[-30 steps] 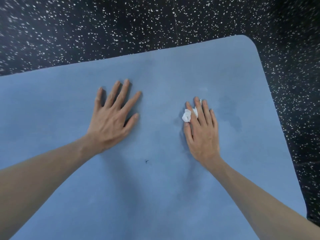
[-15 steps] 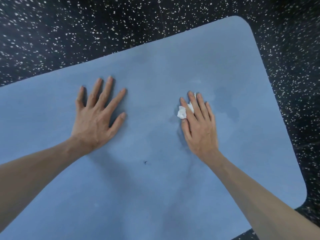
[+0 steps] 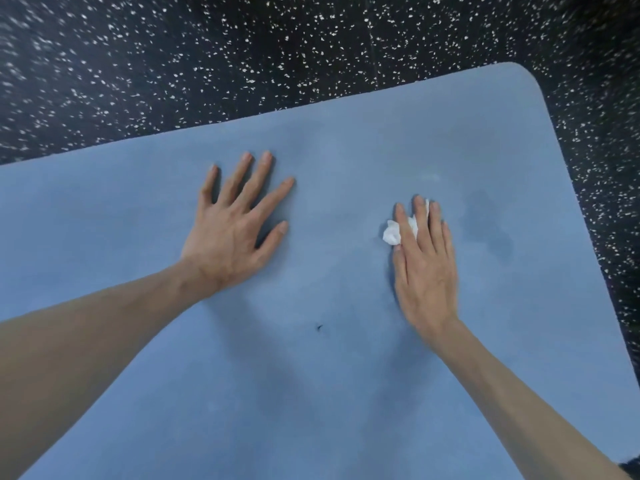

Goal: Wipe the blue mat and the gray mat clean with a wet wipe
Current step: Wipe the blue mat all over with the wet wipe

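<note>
The blue mat [image 3: 346,393] fills most of the view, lying on a dark floor. My left hand [image 3: 232,230] rests flat on it with fingers spread. My right hand [image 3: 424,268] presses a crumpled white wet wipe [image 3: 393,233] onto the mat with straight fingers; the wipe pokes out to the left of my index finger and between the fingertips. A darker damp patch [image 3: 488,226] shows to the right of that hand. A tiny dark speck [image 3: 319,327] lies on the mat between my forearms. No gray mat is in view.
Black rubber floor with white flecks [image 3: 242,64] surrounds the mat at the top and right. The mat's rounded far-right corner [image 3: 519,72] is visible. A seam in the floor [image 3: 372,39] runs down toward the mat's far edge.
The view shifted, so the mat and both hands sit a little differently in frame. My right hand with the wipe stays near the damp patch; my left hand stays flat.
</note>
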